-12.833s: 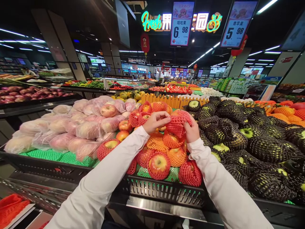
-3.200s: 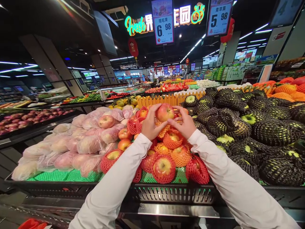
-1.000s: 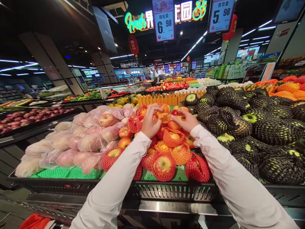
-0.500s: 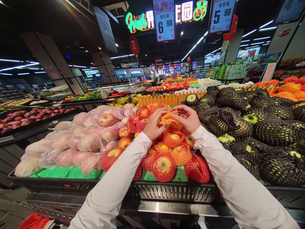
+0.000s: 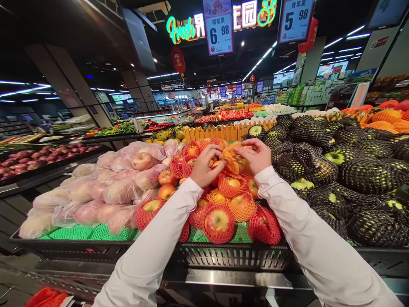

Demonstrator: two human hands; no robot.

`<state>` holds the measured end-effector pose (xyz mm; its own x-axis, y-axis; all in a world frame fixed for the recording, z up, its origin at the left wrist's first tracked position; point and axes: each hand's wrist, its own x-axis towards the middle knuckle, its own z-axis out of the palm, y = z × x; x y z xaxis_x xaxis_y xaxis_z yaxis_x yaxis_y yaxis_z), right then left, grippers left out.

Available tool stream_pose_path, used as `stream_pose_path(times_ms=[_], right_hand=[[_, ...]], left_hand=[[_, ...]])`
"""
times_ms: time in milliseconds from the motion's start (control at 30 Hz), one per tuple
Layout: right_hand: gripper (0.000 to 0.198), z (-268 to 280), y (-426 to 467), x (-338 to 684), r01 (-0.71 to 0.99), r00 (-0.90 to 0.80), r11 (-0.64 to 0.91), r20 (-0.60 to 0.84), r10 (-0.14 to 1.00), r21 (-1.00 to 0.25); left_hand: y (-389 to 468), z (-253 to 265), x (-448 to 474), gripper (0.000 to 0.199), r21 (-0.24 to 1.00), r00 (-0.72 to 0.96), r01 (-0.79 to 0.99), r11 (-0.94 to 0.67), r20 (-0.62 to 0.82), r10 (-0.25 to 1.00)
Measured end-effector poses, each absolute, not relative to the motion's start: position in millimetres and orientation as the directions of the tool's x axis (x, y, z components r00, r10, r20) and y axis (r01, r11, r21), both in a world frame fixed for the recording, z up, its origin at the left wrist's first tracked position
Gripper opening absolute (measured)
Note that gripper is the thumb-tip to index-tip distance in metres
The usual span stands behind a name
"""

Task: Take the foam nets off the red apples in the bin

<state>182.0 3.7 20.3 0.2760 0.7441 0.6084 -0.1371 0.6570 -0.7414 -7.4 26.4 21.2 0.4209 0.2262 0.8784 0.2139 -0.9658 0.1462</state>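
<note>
Between my two hands is an orange foam fruit net (image 5: 232,159), held above the heap of apples. My right hand (image 5: 258,157) pinches its right side between thumb and fingers. The curled fingers and thumb of my left hand (image 5: 206,166) grip its left edge. Whether an apple sits inside this net is hard to tell. Below my hands lie red-yellow apples, some bare and some in red or orange nets, such as the red-netted apple (image 5: 219,223) at the front and the orange-netted apple (image 5: 242,206) beside it.
Plastic-wrapped pale pink fruit (image 5: 119,190) fills the left side. Green fruit in black nets (image 5: 366,168) is piled on the right. A black slotted crate edge (image 5: 234,258) runs along the front, and a low orange fence (image 5: 207,135) stands behind. Price signs (image 5: 218,32) hang overhead.
The orange net between my hands has spread wider and looks less crumpled. My hands have moved slightly apart, with the right hand a little further right.
</note>
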Motion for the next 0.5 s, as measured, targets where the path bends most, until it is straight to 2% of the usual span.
stream_pose_path(times_ms=[167,267,400,500], right_hand=[[0.075,20.5,4.1,182.9,-0.181,0.163,0.651,0.630,0.759,-0.737],[0.077,18.4,6.1,183.3,-0.144,0.082,0.652,0.648,0.757,-0.744],[0.077,14.2,11.6,186.6,-0.071,0.080,0.659,0.655,0.752,-0.749],[0.074,14.2,15.5,190.3,-0.069,0.135,0.692,0.680,0.720,-0.719]], left_hand=[[28.3,21.2,-7.5,0.015,0.154,0.342,0.219,-0.963,0.913,0.224],[29.4,21.6,-7.8,0.012,0.130,0.334,0.223,-0.966,0.921,0.201],[28.6,21.7,-7.4,0.008,0.102,0.386,0.207,-0.973,0.905,0.177],[29.2,21.4,-7.9,0.012,0.138,0.341,0.233,-0.963,0.916,0.214]])
